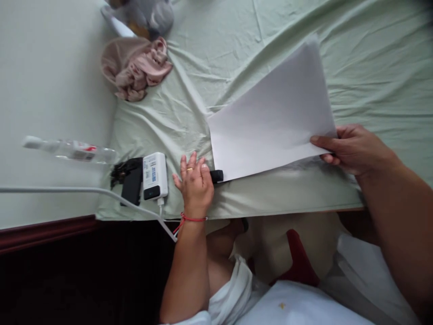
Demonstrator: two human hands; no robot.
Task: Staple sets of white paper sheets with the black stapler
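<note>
My right hand (358, 146) pinches the right edge of a stack of white paper (270, 117), thumb on top and fingers beneath. The sheets slant over the bed-like surface, their far corner slightly blurred. My left hand (196, 187), with a ring and a red wrist cord, lies with fingers stretched out and spread. A small black object (217, 175) pokes out beside it and meets the near left corner of the paper. Most of that object is hidden by the hand, so I cannot make out its kind.
Left of my left hand lie a white power bank (154, 174) with a cable, a dark flat device (131, 187) and a clear bottle (79, 150). A pink cloth (137, 67) is crumpled farther back on the pale green sheet (382, 67). A grey tube (84, 190) crosses at left.
</note>
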